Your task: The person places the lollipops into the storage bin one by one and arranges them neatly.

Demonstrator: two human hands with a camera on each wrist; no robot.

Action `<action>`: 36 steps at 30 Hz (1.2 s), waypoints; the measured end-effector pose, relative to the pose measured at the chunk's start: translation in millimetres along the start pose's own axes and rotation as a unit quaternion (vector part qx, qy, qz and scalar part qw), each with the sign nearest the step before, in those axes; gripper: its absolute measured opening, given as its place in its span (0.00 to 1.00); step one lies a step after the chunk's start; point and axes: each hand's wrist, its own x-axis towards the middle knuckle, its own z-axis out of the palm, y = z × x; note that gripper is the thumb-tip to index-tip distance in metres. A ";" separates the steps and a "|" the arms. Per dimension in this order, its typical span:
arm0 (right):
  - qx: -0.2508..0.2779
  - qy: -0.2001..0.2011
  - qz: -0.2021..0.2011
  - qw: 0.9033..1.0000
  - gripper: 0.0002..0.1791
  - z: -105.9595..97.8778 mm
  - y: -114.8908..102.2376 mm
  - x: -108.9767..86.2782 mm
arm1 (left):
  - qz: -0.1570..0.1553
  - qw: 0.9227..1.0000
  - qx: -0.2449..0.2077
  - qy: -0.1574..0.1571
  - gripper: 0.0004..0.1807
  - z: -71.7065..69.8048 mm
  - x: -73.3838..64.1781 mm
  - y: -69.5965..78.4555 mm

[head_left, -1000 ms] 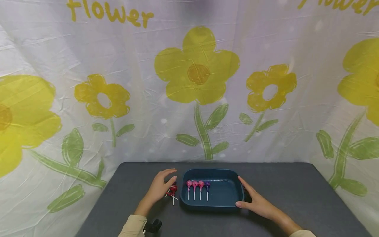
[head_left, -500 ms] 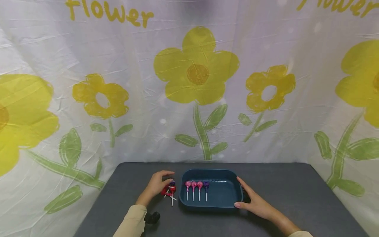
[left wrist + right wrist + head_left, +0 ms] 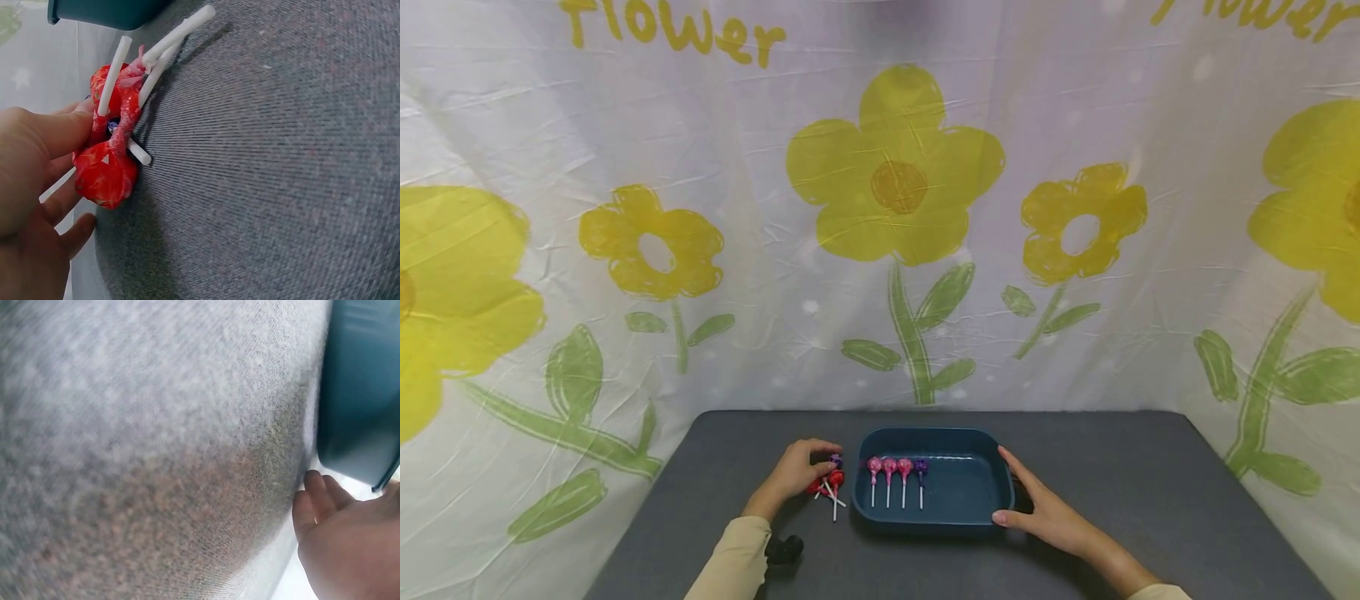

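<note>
Head view shows a dark teal rectangular tray with rounded corners (image 3: 966, 483) on the dark grey cloth-covered bench (image 3: 925, 567). Inside the tray, in its left half, three pink-wrapped lollipops with white sticks (image 3: 889, 465) and one purple-wrapped lollipop (image 3: 921, 468) lie in a row, sticks toward the near wall. Just outside the tray's left wall is a small heap of red-wrapped lollipops (image 3: 837, 479) with crossed sticks, and a loose purple lollipop (image 3: 835, 460) beside them. The left hand (image 3: 793, 468) is at this heap, thumb and fingers bent near the loose purple lollipop; whether they pinch it, I cannot tell. The right hand (image 3: 1051, 515) is spread, with extended fingers, and touches the tray's right end.

In my judgement, the main risk is tangling: because sticks cross, lifting one lollipop could drag another along. A low lift could also strike the tray's left rim, and a strong push from the right hand could slide the tray into the heap.

Between heap and tray the gap is narrow, and the bench's far edge is near behind the tray. Right of the row, the tray's floor continues to its right wall and gives more room for moving.
</note>
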 end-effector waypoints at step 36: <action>-0.009 0.008 -0.003 1.000 0.52 1.1 0.4 1.4 | -0.010 0.999 0.006 0.036 0.12 -1.5 -4.4 4.6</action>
